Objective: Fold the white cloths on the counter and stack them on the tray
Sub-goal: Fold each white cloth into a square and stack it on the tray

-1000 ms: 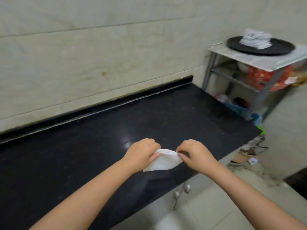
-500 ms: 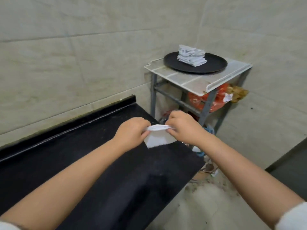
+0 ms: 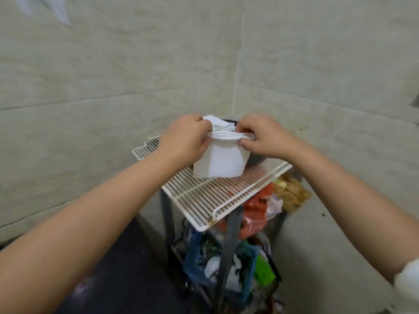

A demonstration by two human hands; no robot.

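Now holding a folded white cloth (image 3: pixel 218 162) up over the wire rack (image 3: pixel 210 196), top edge stretched between both hands. Left hand (image 3: pixel 187 138) curled round the left end of the folded edge, thumb and fingers pinching the layers together. Right hand (image 3: pixel 260 137) doing the same on the right end, fingertips tucked under the fold. Lower part of the cloth hanging free, in front of the dark tray (image 3: pixel 256 160), of which only slivers show. Behind the held edge, a glimpse of the white stack (image 3: pixel 217 125) already on the tray, mostly hidden by the hands.

Judged to be the placing step, fold done and only the set-down left. Best done by keeping the top edge taut and level so the layers stay aligned. Worth carrying a little further forward until squarely over the stack, not over the bare rack. Then lowering the hanging end first, letting it touch, and laying the rest down flat toward the back. Both pinches to let go together, once the cloth rests fully, to avoid one corner dragging open. Risk of nudging the stack sideways if brought in too low. A light press on top afterwards would settle it. Dark worktop (image 3: pixel 127 268) visible at lower left, no cloth seen on that part.
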